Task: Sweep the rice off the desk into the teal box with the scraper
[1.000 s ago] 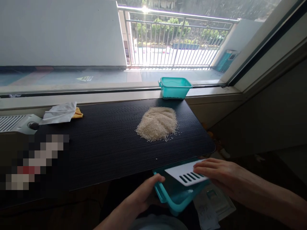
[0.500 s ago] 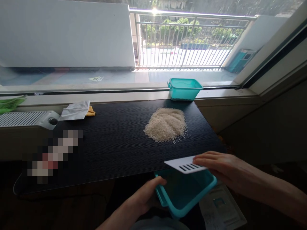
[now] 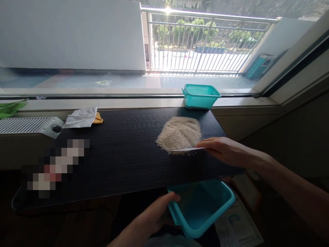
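My left hand is closed on the left rim of a teal plastic basket, its thumb over the edge. The basket hangs tilted just below the table's front edge. In my right hand is a thin white slotted plastic piece, now seen almost edge-on, so its slots do not show. It lies along the near side of a heap of rice on the dark table. Whether it touches the grains I cannot tell. Loose grains surround the heap.
A second teal basket stands at the table's back right corner by the window. A white cloth and a yellow cloth lie at the back left, beside a white heater. A blurred-out patch covers the left of the table.
My right hand has moved up and away from the basket to the rice, turning the white slotted piece edge-on. My left hand still holds the basket in nearly the same spot.
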A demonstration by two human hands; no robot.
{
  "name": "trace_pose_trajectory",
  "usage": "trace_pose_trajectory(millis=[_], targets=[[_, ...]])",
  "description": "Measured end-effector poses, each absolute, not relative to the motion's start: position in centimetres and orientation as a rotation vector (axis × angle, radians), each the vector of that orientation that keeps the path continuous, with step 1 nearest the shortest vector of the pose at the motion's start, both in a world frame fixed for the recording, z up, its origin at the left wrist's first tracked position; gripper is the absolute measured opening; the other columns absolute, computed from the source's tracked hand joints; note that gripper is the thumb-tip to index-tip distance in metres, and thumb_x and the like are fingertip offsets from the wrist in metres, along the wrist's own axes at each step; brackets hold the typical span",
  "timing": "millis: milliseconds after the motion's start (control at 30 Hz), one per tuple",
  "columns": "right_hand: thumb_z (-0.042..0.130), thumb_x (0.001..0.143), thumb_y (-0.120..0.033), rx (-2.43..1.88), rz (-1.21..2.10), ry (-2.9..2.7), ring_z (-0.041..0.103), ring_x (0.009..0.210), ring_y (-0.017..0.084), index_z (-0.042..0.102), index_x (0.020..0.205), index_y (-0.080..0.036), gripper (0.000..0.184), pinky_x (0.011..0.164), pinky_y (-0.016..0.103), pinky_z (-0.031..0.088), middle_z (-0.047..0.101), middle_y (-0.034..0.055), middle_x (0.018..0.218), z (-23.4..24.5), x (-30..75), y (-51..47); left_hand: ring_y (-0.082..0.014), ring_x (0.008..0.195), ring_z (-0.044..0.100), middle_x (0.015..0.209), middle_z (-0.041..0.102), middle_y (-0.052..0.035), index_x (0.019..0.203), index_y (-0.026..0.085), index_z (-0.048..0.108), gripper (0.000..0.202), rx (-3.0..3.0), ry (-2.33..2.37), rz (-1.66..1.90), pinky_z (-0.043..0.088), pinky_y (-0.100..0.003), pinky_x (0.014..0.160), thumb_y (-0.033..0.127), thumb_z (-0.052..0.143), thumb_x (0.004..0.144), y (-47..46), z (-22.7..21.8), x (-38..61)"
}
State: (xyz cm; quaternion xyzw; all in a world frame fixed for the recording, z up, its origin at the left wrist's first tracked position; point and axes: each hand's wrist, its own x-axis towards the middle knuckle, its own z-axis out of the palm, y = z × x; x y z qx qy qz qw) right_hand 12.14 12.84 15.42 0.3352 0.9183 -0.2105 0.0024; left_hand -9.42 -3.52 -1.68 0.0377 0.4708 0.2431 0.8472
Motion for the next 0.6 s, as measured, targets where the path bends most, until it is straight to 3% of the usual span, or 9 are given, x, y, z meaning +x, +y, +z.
trace_pose_trajectory(millis=[267,600], targets=[[0.040,0.096,-0.027,1.090,-0.711,2.865,0.071,0.097,0.023,0.072,0.112,-0.021,0.036,0.082,0.033,0.056,0.075,0.0093,0.113,15.4,13.6,10.5,-0.0235,0.080,0.065,0.085,0.068,-0.0078,0.093,0.015,0.063,0.031,0.127,1.042,0.525,0.057,-0.038,0.074,0.035,0.068,0.070,-3.2,-1.4,-8.9],[0.044,0.094,-0.026,1.187,-0.814,2.849,0.071,0.095,0.024,0.072,0.111,-0.023,0.033,0.079,0.033,0.058,0.075,0.0083,0.113,16.0,15.4,7.4,-0.0233,0.078,0.064,0.080,0.064,-0.0055,0.093,0.015,0.060,0.031,0.109,1.048,0.508,0.058,-0.043,0.076,0.035,0.068,0.069,-2.9,-0.7,-8.6]])
